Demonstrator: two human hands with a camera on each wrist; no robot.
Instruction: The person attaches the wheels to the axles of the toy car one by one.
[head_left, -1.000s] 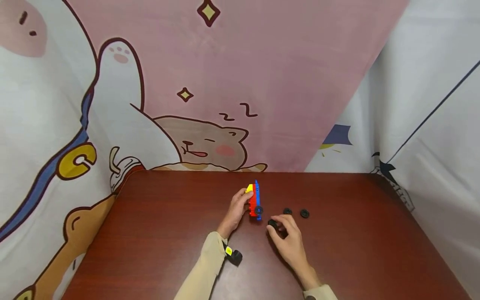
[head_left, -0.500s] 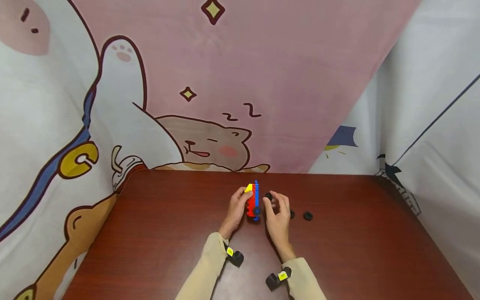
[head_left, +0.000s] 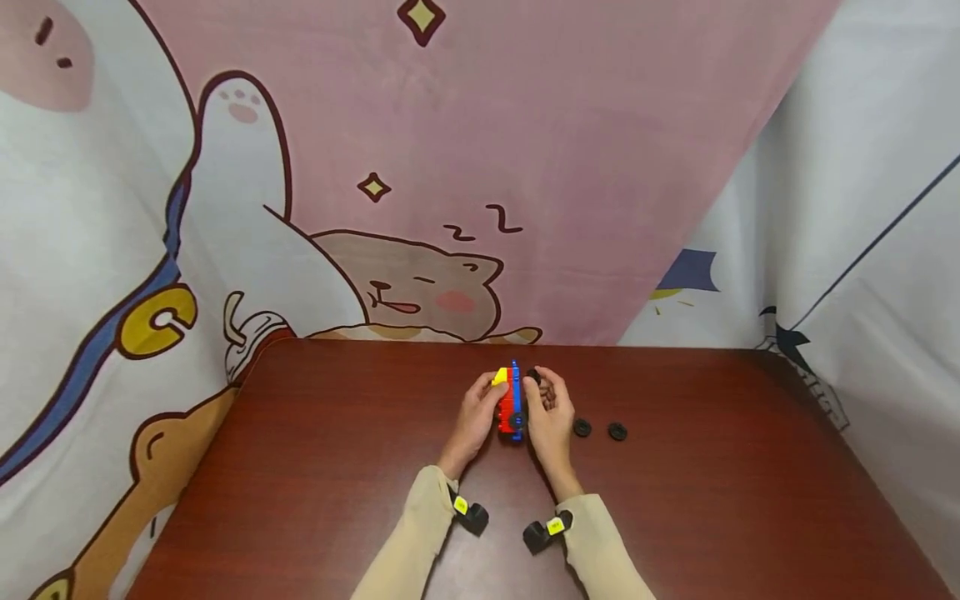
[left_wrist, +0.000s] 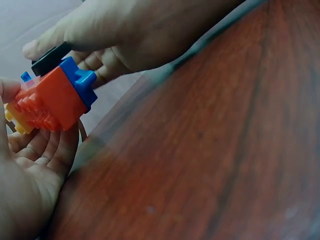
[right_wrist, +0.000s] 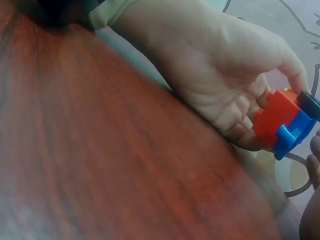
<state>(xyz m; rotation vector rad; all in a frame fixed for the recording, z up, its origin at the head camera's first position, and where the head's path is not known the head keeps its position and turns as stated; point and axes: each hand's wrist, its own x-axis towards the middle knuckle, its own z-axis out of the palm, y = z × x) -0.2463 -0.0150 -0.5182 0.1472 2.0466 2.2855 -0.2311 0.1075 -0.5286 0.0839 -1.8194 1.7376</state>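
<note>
My left hand (head_left: 472,421) grips a toy car (head_left: 505,410) of red, yellow and blue building blocks, turned on its side with the blue base facing right. One black wheel (head_left: 517,421) sits on the base at the near end; in the left wrist view that wheel (left_wrist: 51,58) shows above the red studded block (left_wrist: 60,97). Between thumb and fingers, my right hand (head_left: 552,421) pinches another black wheel (head_left: 533,376), close beside the car's far end. The right wrist view shows the car's blue base (right_wrist: 294,135) near the right fingers, which run out of frame.
Two loose black wheels, a nearer-in wheel (head_left: 582,427) and an outer wheel (head_left: 617,431), lie on the dark red wooden table (head_left: 712,483) right of my right hand. A cartoon-printed cloth (head_left: 570,208) hangs behind the table's far edge.
My right hand has lifted its wheel off the table and carried it left and away from me to the car's far end. The left hand keeps holding the car in nearly the same spot.
</note>
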